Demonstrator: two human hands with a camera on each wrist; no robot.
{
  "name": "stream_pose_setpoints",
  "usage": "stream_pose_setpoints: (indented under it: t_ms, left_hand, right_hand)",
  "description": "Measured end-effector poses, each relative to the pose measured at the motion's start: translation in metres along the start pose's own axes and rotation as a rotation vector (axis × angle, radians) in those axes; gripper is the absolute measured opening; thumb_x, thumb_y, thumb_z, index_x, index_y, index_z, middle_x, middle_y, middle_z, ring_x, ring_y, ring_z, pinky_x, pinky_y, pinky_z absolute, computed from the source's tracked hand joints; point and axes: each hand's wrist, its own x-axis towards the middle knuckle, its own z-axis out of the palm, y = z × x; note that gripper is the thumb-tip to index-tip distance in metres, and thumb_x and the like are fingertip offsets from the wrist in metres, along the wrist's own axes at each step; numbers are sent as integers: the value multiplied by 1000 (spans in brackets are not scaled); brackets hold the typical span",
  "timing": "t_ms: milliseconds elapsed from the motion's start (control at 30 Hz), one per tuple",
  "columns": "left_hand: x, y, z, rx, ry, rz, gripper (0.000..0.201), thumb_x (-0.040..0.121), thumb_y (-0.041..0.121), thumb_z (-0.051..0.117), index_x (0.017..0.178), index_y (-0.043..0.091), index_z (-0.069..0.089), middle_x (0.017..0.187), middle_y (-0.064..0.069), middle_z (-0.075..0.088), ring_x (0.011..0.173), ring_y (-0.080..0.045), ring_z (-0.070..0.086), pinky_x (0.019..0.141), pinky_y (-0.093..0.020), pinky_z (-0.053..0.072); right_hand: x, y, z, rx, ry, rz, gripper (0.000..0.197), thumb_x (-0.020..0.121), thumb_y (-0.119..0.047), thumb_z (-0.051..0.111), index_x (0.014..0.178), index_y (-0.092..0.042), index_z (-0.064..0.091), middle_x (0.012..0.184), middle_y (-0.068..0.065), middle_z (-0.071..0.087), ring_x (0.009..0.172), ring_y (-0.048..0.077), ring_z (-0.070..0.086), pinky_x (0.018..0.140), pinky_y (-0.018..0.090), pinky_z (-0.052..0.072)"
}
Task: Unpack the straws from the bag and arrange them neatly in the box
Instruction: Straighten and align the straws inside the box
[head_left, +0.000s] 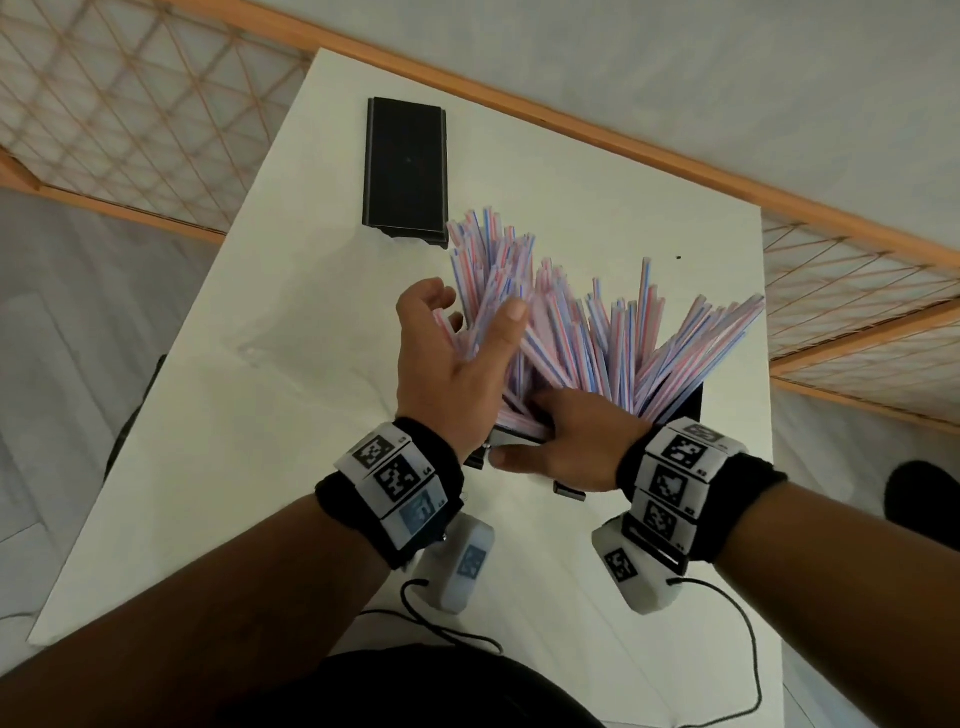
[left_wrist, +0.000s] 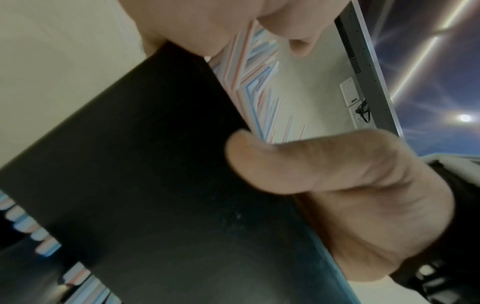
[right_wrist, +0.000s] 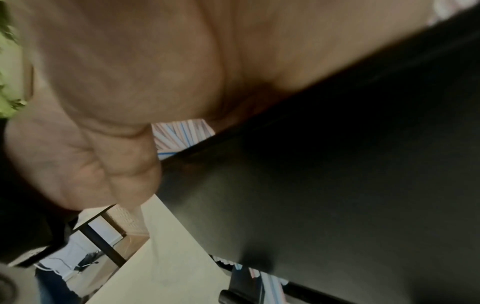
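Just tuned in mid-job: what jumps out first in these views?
A big fan of pink, blue and white striped straws sticks up out of a black box at the table's near right. The left hand grips the left side of the bunch; the right hand rests on the box's near edge. A black lid lies flat further back.

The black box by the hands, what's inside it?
Striped straws fill the black box, fanning out above its rim. Their lower ends and the box floor are covered by the hands and the straws.
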Motion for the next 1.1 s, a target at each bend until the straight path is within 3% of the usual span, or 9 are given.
stream_pose_setpoints:
  t_ms: [167,300,467,533,633,767,833,933,1100]
  left_hand:
    - [1,1,2,-140,10,-31,84,74,68,63,131,10,39,130,-8,54,112,-25,65,93,-40,56]
    - [-1,2,0,-122,-18,3,88,69,66,72,132,13,39,128,-1,53,107,-13,66,86,-24,54]
    - [-3,6,0,-31,-32,4,105,49,60,88,133,20,39,128,6,53,116,-8,63,96,-35,58]
    - [-4,9,0,-18,-4,6,105,49,59,87,133,20,40,129,7,52,119,-8,59,99,-33,55]
    - [-3,11,-2,-33,35,-24,97,58,44,94,135,18,39,131,9,50,119,-11,60,98,-37,56]
    - [-1,12,-4,-70,46,-31,90,64,33,96,132,23,38,133,7,51,119,-16,62,93,-40,60]
    - [0,16,-4,-108,37,-6,93,59,40,96,131,24,39,130,13,51,118,-14,63,91,-37,61]
    - [-2,18,0,-87,13,19,101,53,56,88,134,17,41,127,14,53,113,-12,66,94,-39,60]
    - [-2,14,1,-46,-2,42,98,58,49,92,134,14,41,128,1,60,109,-13,70,93,-41,59]
  right_hand:
    - [5,-3,-1,124,1,10,39,75,-61,74,77,-33,47,74,-11,55,64,6,54,56,22,38]
    - [17,2,1,203,4,-32,56,63,-72,73,98,-31,57,86,-11,66,77,10,63,73,31,54]
    - [19,-2,4,154,20,-105,85,56,-89,59,120,-33,58,108,-10,69,97,12,65,92,37,54]
    - [16,-5,0,106,100,-90,90,51,-92,56,113,-27,63,101,-4,71,93,13,66,88,37,56]
    - [8,-5,-6,40,233,-57,94,40,-102,39,86,-23,63,73,-4,64,67,10,60,63,29,52]
    - [-5,-8,-6,30,306,-57,61,64,-80,64,68,-25,37,59,-6,42,52,6,40,47,22,27]
    - [-3,-5,-1,97,346,-116,57,65,-77,67,83,-26,50,74,-4,55,66,9,54,56,23,40]
    - [3,0,6,114,270,-141,98,60,-88,56,131,-22,48,112,1,65,103,21,62,85,33,51]
    - [1,-3,3,79,263,-93,113,57,-90,45,143,-18,38,96,-4,54,92,23,59,74,26,39]
